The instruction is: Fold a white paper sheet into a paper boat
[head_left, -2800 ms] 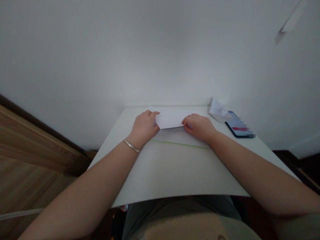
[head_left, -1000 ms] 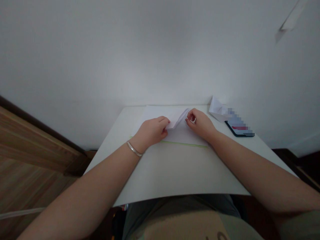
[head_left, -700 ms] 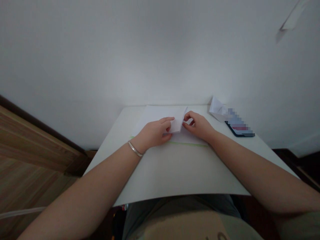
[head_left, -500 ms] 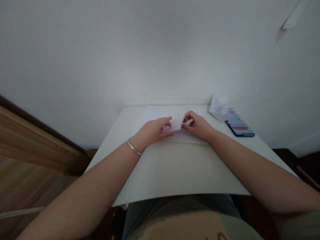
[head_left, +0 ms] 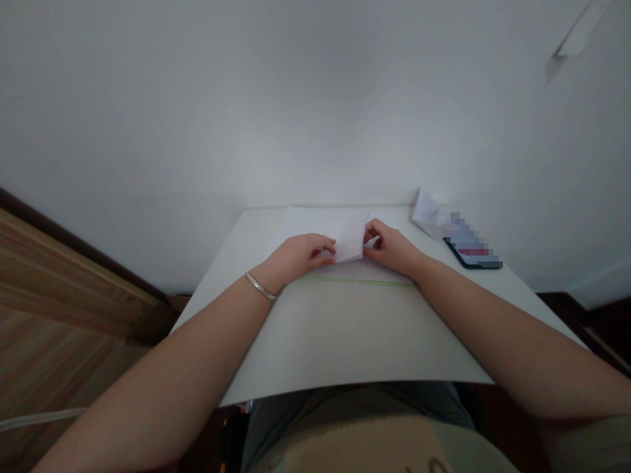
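Observation:
A small folded sheet of white paper [head_left: 350, 238] is held between my two hands, just above a stack of white paper [head_left: 305, 220] with a green line along its near edge. My left hand [head_left: 306, 253] grips the folded paper's left side, thumb below and fingers curled above. At the paper's right edge, my right hand [head_left: 387, 244] pinches it between thumb and fingers. A silver bangle [head_left: 260, 286] circles my left wrist.
To the right, a folded white paper shape [head_left: 428, 215] rests against a phone [head_left: 470, 246] with a blurred screen. The white table [head_left: 355, 335] meets a pale wall behind. Wooden furniture [head_left: 73, 282] stands at the left.
My left hand has shifted slightly left. The folded paper has moved a little to the right and lies flatter, its right edge more upright in view. My right hand has barely moved.

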`<action>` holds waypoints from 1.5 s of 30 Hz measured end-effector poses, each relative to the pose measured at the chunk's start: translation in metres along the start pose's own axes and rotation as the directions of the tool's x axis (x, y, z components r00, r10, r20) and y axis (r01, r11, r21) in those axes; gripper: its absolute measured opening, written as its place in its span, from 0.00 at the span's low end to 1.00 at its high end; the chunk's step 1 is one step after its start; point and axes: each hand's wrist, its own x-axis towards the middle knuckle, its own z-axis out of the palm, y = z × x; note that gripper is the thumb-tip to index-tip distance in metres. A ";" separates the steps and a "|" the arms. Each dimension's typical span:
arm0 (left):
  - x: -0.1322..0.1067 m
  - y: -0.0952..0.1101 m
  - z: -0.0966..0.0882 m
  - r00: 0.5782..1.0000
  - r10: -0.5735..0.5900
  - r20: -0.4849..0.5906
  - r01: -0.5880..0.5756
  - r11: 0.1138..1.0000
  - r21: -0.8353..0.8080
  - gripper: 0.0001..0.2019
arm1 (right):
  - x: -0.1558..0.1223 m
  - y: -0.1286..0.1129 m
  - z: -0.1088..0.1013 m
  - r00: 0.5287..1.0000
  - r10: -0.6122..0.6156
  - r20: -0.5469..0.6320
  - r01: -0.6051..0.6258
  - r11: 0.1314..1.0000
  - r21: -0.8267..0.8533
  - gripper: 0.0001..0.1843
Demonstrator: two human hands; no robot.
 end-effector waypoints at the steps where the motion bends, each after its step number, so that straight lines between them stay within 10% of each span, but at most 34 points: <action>1: 0.000 -0.001 0.000 1.000 -0.003 0.002 0.003 1.000 0.003 0.12 | 0.000 0.001 0.000 1.000 -0.003 0.007 0.003 1.000 0.003 0.12; 19: 0.000 0.002 -0.003 0.999 0.035 0.018 -0.037 0.995 0.097 0.13 | 0.000 0.001 0.000 0.999 -0.007 0.038 0.006 1.000 0.014 0.14; 23: -0.001 0.006 -0.002 0.994 -0.094 -0.048 0.101 0.983 0.152 0.10 | 0.000 -0.001 -0.001 1.000 -0.007 -0.007 0.007 0.999 -0.045 0.15; 30: -0.003 0.014 0.002 0.971 -0.166 -0.171 0.164 0.986 -0.027 0.39 | -0.001 -0.015 -0.008 0.911 -0.413 -0.014 0.365 0.819 -0.442 0.21; 35: -0.004 0.023 -0.002 0.932 -0.212 -0.295 0.178 0.974 -0.139 0.47 | 0.001 -0.018 -0.011 0.816 -0.563 0.132 0.564 0.726 -0.393 0.17; 45: -0.002 0.016 -0.005 0.869 -0.333 -0.367 0.310 0.943 -0.119 0.18 | -0.009 -0.033 -0.023 0.832 -0.448 0.326 0.518 0.838 -0.171 0.13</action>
